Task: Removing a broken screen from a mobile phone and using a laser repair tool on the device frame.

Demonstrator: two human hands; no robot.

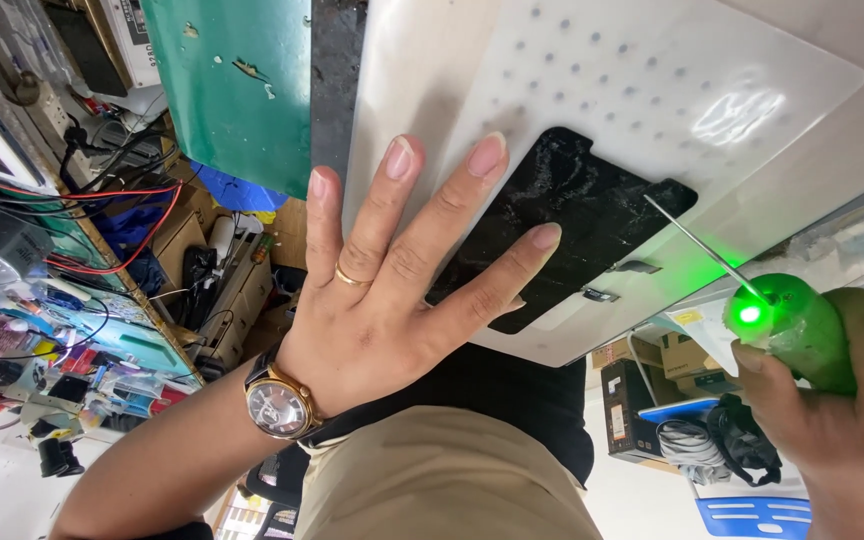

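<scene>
the right hand (832, 410) grips a green lit tool (797, 325), its thin metal tip touching the black panel (572, 215). the left hand (392, 290), fingers spread wide, presses flat beside that panel on the white perforated pad (672, 90); a green mat (237, 90) lies beyond.

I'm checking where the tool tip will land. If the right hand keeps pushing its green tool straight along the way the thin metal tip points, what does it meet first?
The right hand holds a green lit tool; its thin tip points up-left at the black phone panel on the white perforated mat. It would probably meet that panel's right edge first, though its height above the panel is unclear.
</scene>
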